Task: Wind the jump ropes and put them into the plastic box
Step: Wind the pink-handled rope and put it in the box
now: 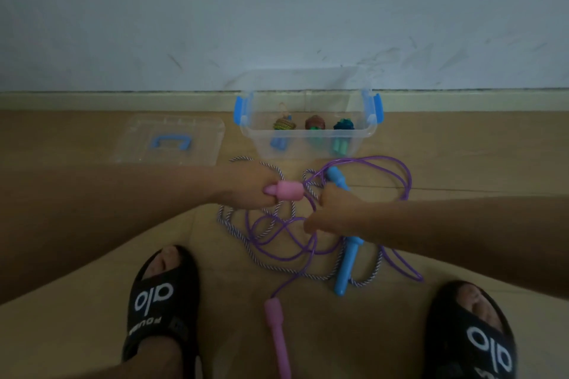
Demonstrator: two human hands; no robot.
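My left hand grips a pink handle of the purple jump rope. My right hand pinches the purple cord close to that handle. The rope's other pink handle lies on the floor between my feet. A striped white-purple rope with blue handles is tangled under the purple one; its second blue handle lies behind my right hand. The clear plastic box with blue latches stands by the wall, holding three wound ropes.
The box's clear lid with a blue grip lies on the floor to the left. My feet in black slippers frame the ropes. A wall and skirting board run behind the box.
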